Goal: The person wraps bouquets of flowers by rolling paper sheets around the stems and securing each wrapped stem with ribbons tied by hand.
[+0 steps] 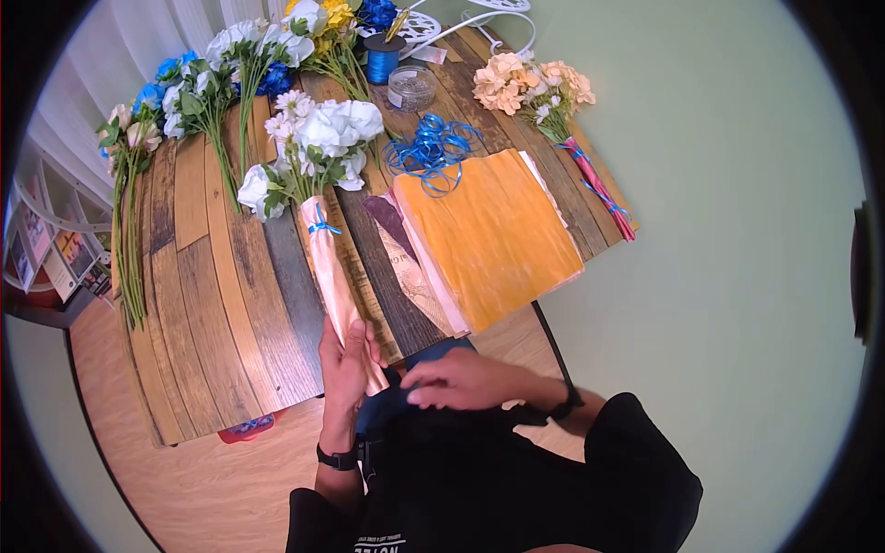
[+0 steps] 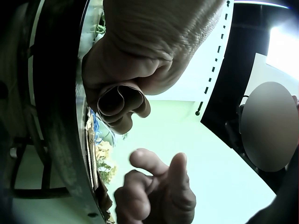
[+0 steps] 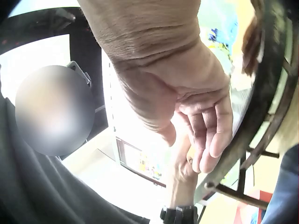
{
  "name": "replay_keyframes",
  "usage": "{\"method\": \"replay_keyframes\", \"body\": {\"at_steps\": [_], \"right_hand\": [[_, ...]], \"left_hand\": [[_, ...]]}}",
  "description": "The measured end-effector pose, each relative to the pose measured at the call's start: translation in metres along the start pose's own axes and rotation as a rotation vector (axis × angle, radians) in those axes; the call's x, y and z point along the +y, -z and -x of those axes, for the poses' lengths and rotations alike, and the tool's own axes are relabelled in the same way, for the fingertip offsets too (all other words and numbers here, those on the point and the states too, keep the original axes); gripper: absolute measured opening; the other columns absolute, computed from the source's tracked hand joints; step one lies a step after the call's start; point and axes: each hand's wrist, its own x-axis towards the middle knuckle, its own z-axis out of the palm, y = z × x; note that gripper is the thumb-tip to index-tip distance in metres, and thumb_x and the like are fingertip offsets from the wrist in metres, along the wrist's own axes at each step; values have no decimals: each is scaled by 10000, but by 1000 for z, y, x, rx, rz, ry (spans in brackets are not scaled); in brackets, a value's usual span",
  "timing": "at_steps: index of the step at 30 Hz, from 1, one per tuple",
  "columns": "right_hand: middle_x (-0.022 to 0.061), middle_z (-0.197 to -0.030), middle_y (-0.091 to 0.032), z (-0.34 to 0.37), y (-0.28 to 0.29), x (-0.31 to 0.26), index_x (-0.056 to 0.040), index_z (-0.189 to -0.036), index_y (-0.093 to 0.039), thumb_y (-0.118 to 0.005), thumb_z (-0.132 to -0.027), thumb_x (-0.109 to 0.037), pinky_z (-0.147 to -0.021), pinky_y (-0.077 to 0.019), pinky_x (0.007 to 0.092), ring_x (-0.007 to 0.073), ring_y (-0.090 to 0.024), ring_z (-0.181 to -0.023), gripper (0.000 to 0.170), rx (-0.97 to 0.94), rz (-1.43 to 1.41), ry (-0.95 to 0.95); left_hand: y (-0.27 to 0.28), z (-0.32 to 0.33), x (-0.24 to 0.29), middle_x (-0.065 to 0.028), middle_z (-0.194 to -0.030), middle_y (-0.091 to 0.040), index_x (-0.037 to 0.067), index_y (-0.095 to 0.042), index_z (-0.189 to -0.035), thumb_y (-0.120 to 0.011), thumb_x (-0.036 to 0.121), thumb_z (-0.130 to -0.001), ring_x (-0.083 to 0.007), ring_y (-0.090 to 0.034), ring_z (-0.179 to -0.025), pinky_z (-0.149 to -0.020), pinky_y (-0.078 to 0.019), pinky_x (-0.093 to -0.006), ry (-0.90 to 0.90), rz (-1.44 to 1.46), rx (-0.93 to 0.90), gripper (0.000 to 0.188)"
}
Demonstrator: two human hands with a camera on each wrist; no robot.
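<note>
A bouquet of white and pale pink flowers lies at the table's front, its stems wrapped in a long pale pink paper sleeve tied near the top with a blue ribbon bow. My left hand grips the sleeve's lower end, thumb on top. The left wrist view shows the rolled paper end sticking out of the left hand. Just right of that end, my right hand hovers with loosely bent fingers, holding nothing; in the right wrist view the right hand has its fingers apart from the thumb.
Orange paper sheets lie stacked right of the bouquet, with curled blue ribbon behind them. A ribbon spool and a clear round container stand farther back. Peach flowers lie at right, several loose stems at left.
</note>
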Motion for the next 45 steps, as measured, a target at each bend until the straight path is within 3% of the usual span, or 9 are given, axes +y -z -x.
{"method": "replay_keyframes", "body": {"at_steps": [3, 10, 15, 25, 27, 31, 36, 39, 45], "right_hand": [[101, -859, -735, 16, 51, -21, -65, -1102, -679, -636, -981, -312, -673, -534, 335, 186, -701, -709, 278, 199, 397, 22], [24, -797, -689, -18, 180, -51, -36, -1104, -699, -691, -953, -209, -631, -500, 259, 74, -652, -716, 230, 628, 395, -4], [94, -793, -698, -62, 226, -7, -92, -1112, -719, -683, -919, -193, -643, -518, 367, 225, -671, -699, 220, 695, 1017, 57], [147, -845, -719, -100, 238, 35, -106, -1120, -711, -692, -907, -303, -701, -531, 479, 349, -685, -787, 290, 615, 1187, -27], [137, -828, -716, -102, 246, 46, -137, -1008, -727, -667, -911, -332, -675, -527, 514, 373, -682, -789, 226, 674, 1212, 111], [139, -839, -718, -99, 259, 42, -107, -958, -747, -662, -920, -305, -658, -523, 482, 355, -679, -744, 218, 758, 1059, 256], [49, -729, -694, -87, 288, -12, -12, -947, -755, -698, -930, -264, -594, -469, 310, 107, -598, -644, 259, 956, 538, 124], [11, -733, -677, -74, 304, -57, 7, -921, -764, -733, -920, -303, -619, -463, 268, 63, -571, -689, 312, 1123, 420, 182], [90, -936, -724, -47, 311, -124, 29, -1044, -738, -643, -998, -247, -938, -538, 347, 163, -681, -943, 295, 1174, 223, 680]], "left_hand": [[-5, -6, 2, -55, -848, -540, 26, -453, -1242, -511, 199, -1063, -119, -547, -592, -504, -533, -272, 10, 25, 1, 255], [-6, -14, -6, -73, -891, -568, 24, -444, -1225, -520, 190, -1060, -128, -582, -650, -583, -564, -293, -31, 9, 22, 246], [-3, -16, -10, -82, -943, -599, 8, -489, -1171, -525, 176, -1059, -131, -605, -692, -642, -576, -295, -119, -63, 35, 205], [2, -17, -8, -112, -1145, -606, -39, -450, -1354, -523, 157, -1057, -155, -652, -899, -744, -584, -285, -163, -101, 46, 364], [1, -18, -9, -117, -1157, -606, -41, -445, -1363, -522, 146, -1056, -162, -655, -921, -764, -584, -290, -164, -83, 49, 368], [-1, -17, -10, -104, -1100, -615, -43, -446, -1367, -522, 148, -1056, -157, -664, -952, -811, -584, -293, -185, -47, 73, 373], [-3, -14, -8, -131, -1172, -613, -43, -380, -1457, -538, 136, -1048, -176, -651, -1063, -883, -578, -307, -218, -102, 87, 474], [-2, -15, -13, -132, -1167, -620, -38, -370, -1472, -534, 116, -1046, -177, -652, -1058, -901, -577, -315, -240, -103, 101, 482], [4, -15, -17, -162, -1283, -601, -52, -366, -1479, -567, 102, -1027, -167, -635, -1091, -946, -518, -296, -221, -209, 108, 518]]}}
